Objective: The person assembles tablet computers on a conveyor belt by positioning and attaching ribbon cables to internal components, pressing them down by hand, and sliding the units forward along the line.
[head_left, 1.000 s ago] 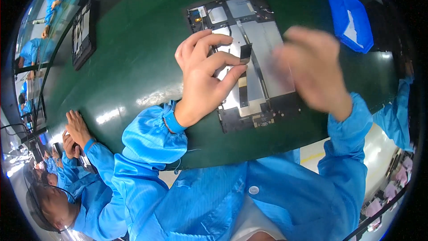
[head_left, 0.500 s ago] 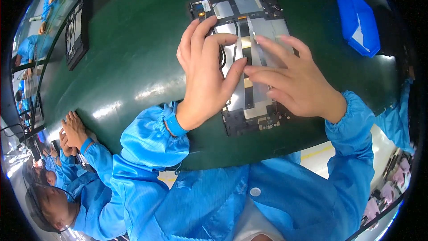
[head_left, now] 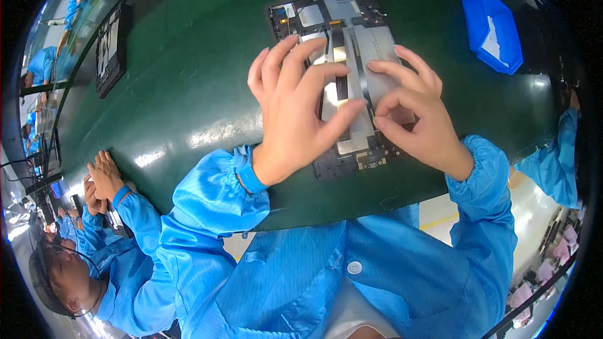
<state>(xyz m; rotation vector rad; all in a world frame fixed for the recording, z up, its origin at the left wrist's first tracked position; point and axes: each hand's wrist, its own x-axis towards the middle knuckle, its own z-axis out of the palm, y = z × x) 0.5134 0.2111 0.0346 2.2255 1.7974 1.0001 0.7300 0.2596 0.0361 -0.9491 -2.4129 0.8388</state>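
Observation:
An opened tablet lies on the green table, its silvery battery packs and black frame exposed. My left hand hovers over or rests on its left side, fingers spread and slightly bent. A flat black flex cable with gold-coloured patches runs down the middle, partly covered by those fingers. My right hand is over the right battery pack, thumb and index fingertip pinched together, the other fingers raised. Whatever sits in that pinch is too small to name. A thin dark strip runs down close to the pinch.
A blue plastic bin with white paper inside stands at the far right. Another opened device lies at the left table edge. A co-worker's hands rest close together at the lower left. A blue sleeve shows at the right.
My right hand has gone from loosely spread fingers to a pinch, a little lower on the tablet. My left hand's thumb has shifted right and down. The view has moved slightly.

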